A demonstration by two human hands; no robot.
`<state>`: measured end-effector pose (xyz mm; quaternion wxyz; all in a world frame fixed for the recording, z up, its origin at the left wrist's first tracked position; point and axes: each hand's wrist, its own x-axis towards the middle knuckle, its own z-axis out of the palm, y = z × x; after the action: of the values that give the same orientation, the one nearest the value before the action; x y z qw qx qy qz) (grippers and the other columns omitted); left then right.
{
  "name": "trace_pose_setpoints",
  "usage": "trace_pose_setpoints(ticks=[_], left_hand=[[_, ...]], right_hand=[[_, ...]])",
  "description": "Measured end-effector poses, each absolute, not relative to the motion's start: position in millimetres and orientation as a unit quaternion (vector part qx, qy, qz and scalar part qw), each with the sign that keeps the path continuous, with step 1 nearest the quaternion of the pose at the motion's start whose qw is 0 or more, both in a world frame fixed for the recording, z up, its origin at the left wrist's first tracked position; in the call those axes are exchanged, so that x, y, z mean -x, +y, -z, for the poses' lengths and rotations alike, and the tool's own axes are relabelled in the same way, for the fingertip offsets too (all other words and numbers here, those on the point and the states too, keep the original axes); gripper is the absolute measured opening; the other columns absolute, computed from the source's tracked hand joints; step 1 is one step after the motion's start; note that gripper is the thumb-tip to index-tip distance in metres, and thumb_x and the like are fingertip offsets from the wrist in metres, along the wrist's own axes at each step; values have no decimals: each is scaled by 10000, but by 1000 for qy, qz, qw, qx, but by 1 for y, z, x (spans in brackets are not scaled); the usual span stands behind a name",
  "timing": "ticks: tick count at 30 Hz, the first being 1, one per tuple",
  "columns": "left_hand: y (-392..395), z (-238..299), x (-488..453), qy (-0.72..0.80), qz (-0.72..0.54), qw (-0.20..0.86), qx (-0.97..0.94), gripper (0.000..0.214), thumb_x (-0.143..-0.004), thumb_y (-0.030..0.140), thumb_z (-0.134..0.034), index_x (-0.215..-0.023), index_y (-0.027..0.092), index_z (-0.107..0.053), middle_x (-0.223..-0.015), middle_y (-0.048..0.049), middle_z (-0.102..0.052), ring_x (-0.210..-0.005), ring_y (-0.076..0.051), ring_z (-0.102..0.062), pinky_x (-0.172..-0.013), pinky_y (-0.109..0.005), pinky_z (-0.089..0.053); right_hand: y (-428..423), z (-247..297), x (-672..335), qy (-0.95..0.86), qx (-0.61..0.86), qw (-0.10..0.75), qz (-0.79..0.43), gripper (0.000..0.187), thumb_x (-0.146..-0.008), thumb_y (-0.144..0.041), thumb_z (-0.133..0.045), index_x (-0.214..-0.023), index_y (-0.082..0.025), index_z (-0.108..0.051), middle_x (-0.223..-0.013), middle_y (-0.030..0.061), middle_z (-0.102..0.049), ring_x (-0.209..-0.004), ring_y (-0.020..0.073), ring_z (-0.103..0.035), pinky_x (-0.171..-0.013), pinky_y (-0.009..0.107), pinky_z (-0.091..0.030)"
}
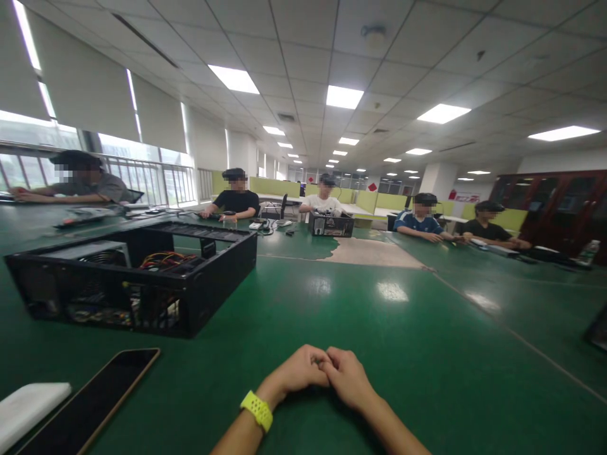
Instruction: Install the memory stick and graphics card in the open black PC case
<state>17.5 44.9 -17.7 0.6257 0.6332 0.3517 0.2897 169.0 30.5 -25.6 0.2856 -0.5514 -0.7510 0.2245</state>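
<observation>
My left hand (298, 373) and my right hand (349, 378) rest on the green table mat (389, 341) near its front edge, curled and pressed together knuckle to knuckle. A yellow band sits on my left wrist. Something tiny may sit between the fingertips; I cannot make it out. An open black computer case (137, 278) with coloured wires inside lies to the left, beyond my hands. A dark phone (90, 404) lies face up left of my left arm, beside a white object (28, 407).
Several other people sit round the far side of the table. A second computer case (331, 224) stands in front of one of them. A patch of bare brown table (374, 253) shows where the mat is worn. A dark object (598, 328) pokes in at the right edge.
</observation>
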Motion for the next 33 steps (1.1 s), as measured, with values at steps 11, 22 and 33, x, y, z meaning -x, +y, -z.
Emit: trace_pose_setpoints(ticks=[11,22,33], left_hand=[[44,9,-18,361,-264,611,-653,137,-500,135,-625,-633,134,-592,-484,89,-450,-483,-57,-325,-489,-214,-219],[44,13,-18,357,-270,609,-654,141,-494,116,-604,-632,133,-589,-512,87,-482,-496,-58,-357,-499,-201,-246],[45,14,-18,355,-269,614,-651,155,-482,98,-605,-631,138,-587,-506,83,-491,-501,-68,-373,-491,-209,-242]], right_hand=[[26,23,-169,-757,566,268,-187,198,-807,-273,-452,-625,-195,-449,-593,-35,-522,-567,98,-421,-541,228,-233],[25,26,-168,-757,574,265,-166,195,-818,-280,-458,-644,-197,-484,-613,-22,-563,-595,111,-456,-547,237,-226],[23,27,-168,-753,578,264,-170,202,-839,-289,-445,-668,-203,-510,-639,-17,-591,-611,117,-494,-548,233,-240]])
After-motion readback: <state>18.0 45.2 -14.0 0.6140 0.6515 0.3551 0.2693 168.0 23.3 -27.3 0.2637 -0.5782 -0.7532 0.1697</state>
